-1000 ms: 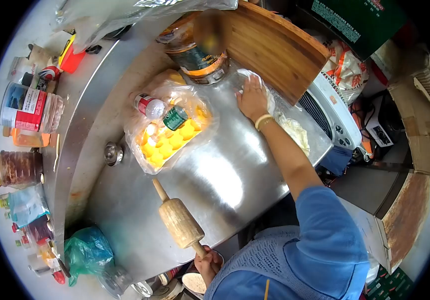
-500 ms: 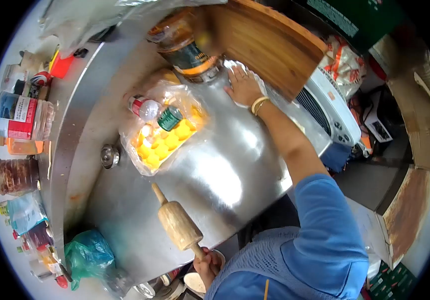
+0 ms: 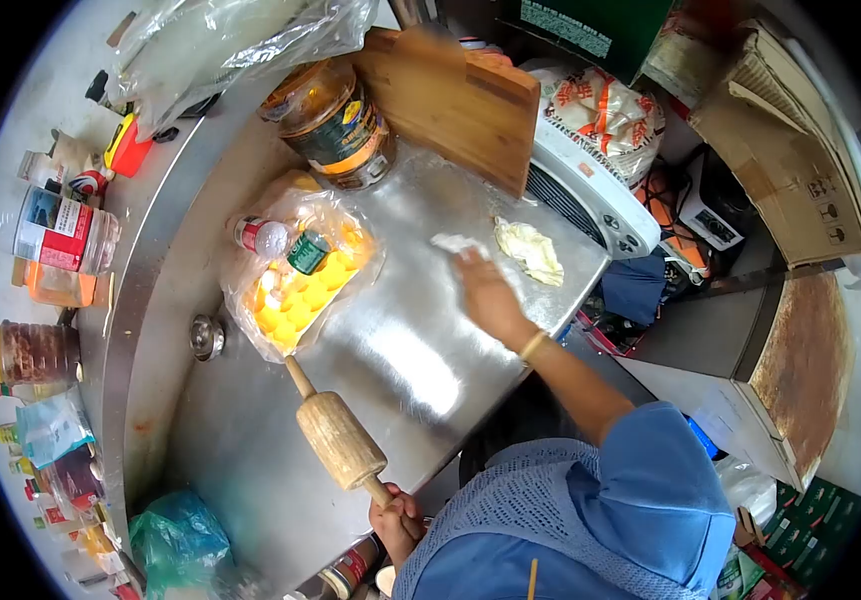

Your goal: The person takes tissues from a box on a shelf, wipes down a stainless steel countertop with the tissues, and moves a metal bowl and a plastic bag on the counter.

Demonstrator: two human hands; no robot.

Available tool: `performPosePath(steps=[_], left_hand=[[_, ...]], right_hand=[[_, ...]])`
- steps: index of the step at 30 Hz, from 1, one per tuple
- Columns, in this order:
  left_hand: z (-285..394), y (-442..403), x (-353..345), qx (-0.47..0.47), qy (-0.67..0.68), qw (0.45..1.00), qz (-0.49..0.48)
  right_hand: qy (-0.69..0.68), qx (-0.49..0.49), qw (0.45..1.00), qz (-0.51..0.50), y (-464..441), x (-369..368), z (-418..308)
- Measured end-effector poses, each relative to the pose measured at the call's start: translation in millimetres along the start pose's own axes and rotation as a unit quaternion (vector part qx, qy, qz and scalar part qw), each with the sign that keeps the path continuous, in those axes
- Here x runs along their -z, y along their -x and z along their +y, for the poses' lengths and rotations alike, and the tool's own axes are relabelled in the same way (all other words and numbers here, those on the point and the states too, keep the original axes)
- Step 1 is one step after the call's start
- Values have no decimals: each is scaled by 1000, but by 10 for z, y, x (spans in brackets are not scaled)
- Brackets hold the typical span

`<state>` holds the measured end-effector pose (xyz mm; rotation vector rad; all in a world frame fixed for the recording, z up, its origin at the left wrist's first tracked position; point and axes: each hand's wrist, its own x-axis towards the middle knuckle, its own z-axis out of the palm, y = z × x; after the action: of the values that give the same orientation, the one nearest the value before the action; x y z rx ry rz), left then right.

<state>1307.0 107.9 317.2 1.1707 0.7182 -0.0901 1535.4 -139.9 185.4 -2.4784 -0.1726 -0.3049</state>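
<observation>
My left hand (image 3: 397, 518) is closed round the lower handle of a wooden rolling pin (image 3: 340, 440), which points up over the metal table (image 3: 240, 440). My right hand (image 3: 490, 292), with a bangle at its wrist, lies palm down with its fingers stretched out, partly blurred. Its fingertips touch a white cloth (image 3: 453, 243) on the tabletop. To the right of that hand is a crumpled cream cloth (image 3: 528, 252). Left of it, a clear plastic bag holds a yellow egg tray (image 3: 295, 308) and a green-labelled item (image 3: 307, 252).
A large labelled tub (image 3: 335, 135) and an upright wooden board (image 3: 450, 110) stand at the back. Beyond the right edge is a white appliance (image 3: 600, 190). A metal lid (image 3: 206, 338) lies left, with a green bag (image 3: 180, 540) at lower left. Jars line the left shelf.
My right hand has slid with the white cloth from beside the board toward the table's near edge. The cream cloth now shows fully. The view has shifted; my left hand still holds the rolling pin.
</observation>
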Motion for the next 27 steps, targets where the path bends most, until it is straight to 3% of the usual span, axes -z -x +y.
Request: performPosePath(steps=[1,2,4,7,12,14,19,27], left_hand=[[10,-2,2,4,-9,1000,-8],[4,2,15,3,-10,1000,-8],[-18,7,48,10,-17,1000,-21],[30,71,-52,17,-31,999,-26],[-16,87,-87,32,-40,999,-10],[-17,85,-122,40,-29,999,-9],[-23,104,-244,28,-37,999,24],[4,70,-234,39,-29,999,-8]], right_hand=[[172,19,985,1,42,116,139],[138,13,989,46,56,442,186],[117,-46,991,44,88,676,409],[150,-22,987,-57,90,505,669],[121,200,968,-96,-445,-47,510],[122,219,964,-87,-837,-269,537],[176,65,981,-39,-1459,-418,730],[147,3,988,-40,-380,350,983]])
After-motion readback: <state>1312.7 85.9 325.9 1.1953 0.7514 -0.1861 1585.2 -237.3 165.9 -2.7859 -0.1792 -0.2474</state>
